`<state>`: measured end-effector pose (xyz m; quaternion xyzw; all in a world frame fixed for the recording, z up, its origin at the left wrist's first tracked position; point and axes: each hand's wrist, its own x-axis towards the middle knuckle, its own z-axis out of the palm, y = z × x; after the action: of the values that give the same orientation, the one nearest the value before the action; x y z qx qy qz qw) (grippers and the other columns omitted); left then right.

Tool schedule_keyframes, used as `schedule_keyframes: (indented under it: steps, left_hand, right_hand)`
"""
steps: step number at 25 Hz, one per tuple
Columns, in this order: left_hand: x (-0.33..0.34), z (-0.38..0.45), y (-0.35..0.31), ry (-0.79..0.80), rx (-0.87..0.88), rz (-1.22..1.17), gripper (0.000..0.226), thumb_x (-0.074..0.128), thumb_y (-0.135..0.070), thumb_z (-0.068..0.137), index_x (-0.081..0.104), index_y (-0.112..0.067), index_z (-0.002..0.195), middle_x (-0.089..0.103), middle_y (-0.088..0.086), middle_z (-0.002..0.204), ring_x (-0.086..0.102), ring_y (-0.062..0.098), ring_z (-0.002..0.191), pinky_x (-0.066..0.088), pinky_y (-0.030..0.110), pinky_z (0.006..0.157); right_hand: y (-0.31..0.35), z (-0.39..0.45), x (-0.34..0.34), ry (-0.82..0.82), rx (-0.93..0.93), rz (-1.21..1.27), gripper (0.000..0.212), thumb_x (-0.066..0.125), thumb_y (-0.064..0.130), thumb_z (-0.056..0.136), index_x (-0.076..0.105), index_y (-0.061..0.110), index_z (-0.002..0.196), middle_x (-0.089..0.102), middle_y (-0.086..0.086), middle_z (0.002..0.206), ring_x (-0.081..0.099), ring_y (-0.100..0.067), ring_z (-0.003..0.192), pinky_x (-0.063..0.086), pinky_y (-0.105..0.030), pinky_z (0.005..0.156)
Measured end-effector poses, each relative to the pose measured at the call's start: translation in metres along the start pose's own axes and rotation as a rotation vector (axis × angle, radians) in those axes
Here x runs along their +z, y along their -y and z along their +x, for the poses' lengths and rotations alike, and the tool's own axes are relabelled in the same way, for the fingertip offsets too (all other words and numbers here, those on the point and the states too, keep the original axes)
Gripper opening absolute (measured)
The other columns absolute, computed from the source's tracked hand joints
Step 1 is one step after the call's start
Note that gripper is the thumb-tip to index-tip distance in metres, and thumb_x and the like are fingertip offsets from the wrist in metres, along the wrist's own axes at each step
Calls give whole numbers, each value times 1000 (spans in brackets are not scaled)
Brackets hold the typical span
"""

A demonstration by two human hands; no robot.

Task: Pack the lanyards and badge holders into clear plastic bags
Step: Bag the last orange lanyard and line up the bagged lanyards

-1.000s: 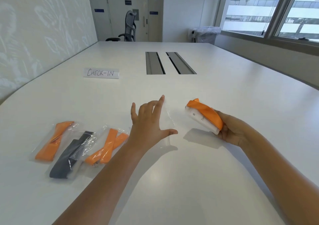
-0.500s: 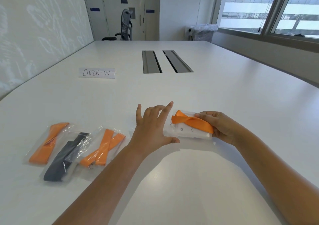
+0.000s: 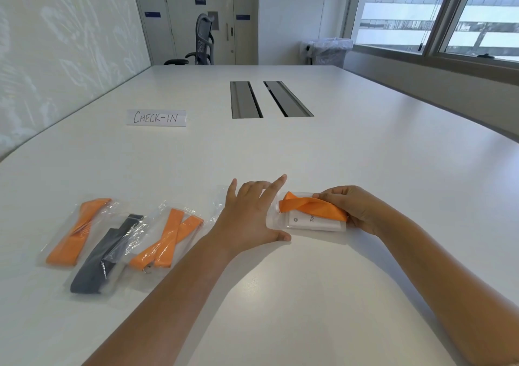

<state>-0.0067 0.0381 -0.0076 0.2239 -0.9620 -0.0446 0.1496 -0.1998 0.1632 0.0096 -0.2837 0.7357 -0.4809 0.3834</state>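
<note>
Your left hand (image 3: pixel 250 214) lies flat with fingers spread, pinning the clear bag (image 3: pixel 273 222) to the table (image 3: pixel 365 169). Your right hand (image 3: pixel 351 208) grips the folded orange lanyard (image 3: pixel 314 207) and the white badge holder (image 3: pixel 311 222) together, seemingly at the bag's mouth. The strap looks soft and light and will likely spring open, so hold it at the fold against the stiffer card. The film looks slippery. Three packed bags (image 3: pixel 112 242) lie to the left.
</note>
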Motion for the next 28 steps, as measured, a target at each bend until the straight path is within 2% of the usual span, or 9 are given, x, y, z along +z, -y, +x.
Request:
schedule_keyframes:
  steps: [2, 4, 7, 13, 15, 18, 20, 23, 28]
  left_hand:
    - [1, 1, 0, 80, -9, -103, 113, 64, -71, 60, -4, -38, 144, 29, -8, 144, 19, 14, 136, -2, 47, 114]
    - [4, 1, 0, 168, -2, -297, 115, 71, -61, 61, -3, -36, 145, 28, -8, 145, 19, 12, 137, 1, 41, 114]
    - [9, 0, 2, 228, -13, -539, 114, 77, -52, 62, -1, -39, 145, 27, -6, 146, 22, 9, 135, 19, 26, 109]
    - [5, -1, -1, 187, -86, -726, 95, 63, -59, 66, 16, -32, 145, 37, -8, 141, 31, 5, 132, 25, 21, 101]
    - [2, 0, -3, 55, -149, -621, 75, 55, -61, 73, 37, -22, 135, 47, -5, 132, 41, 10, 125, 32, 21, 96]
    - [-2, 2, -8, -71, -193, -229, 48, 56, -58, 79, 56, -22, 110, 54, -5, 107, 51, 16, 104, 36, 28, 84]
    - [-1, 0, -16, -57, -225, -134, 49, 54, -64, 76, 54, -23, 104, 52, -5, 100, 50, 17, 99, 33, 31, 79]
    - [4, -1, -25, -99, -253, -114, 47, 54, -55, 79, 48, -18, 107, 52, -2, 103, 50, 21, 101, 32, 32, 78]
    - [1, -3, -19, -41, -279, -52, 30, 52, -32, 81, 50, -13, 105, 53, 2, 101, 51, 24, 97, 39, 32, 74]
  right_hand:
    - [0, -1, 1, 36, 22, 44, 23, 72, 31, 77, 73, 9, 85, 68, -12, 87, 62, -21, 78, 53, -34, 76]
    - [2, -3, 4, 94, 51, 119, 19, 69, 28, 79, 73, 10, 85, 70, -9, 81, 66, -17, 68, 56, -28, 62]
    - [3, -4, 9, 103, 85, 100, 15, 63, 21, 87, 72, 10, 88, 70, -7, 75, 65, -14, 60, 53, -22, 48]
    - [4, -4, 7, 32, 59, -231, 17, 61, 23, 88, 74, 22, 78, 70, -4, 82, 62, -14, 69, 54, -23, 56]
    - [3, -4, 7, 37, 42, -260, 18, 61, 24, 88, 74, 23, 77, 71, -6, 86, 62, -17, 74, 55, -29, 67]
    - [3, -4, 5, 61, 45, -231, 15, 61, 23, 88, 75, 21, 83, 71, -9, 94, 63, -20, 81, 55, -35, 78]
    - [3, -3, 3, 53, 59, -172, 14, 61, 23, 89, 74, 18, 87, 71, -9, 93, 64, -20, 81, 57, -34, 75]
    - [5, -4, 1, 15, 62, -178, 14, 62, 24, 88, 74, 20, 82, 71, -5, 85, 64, -16, 73, 54, -25, 56]
    - [4, -5, -11, 43, 83, -88, 15, 59, 19, 90, 73, 14, 92, 71, -9, 87, 65, -18, 74, 55, -26, 58]
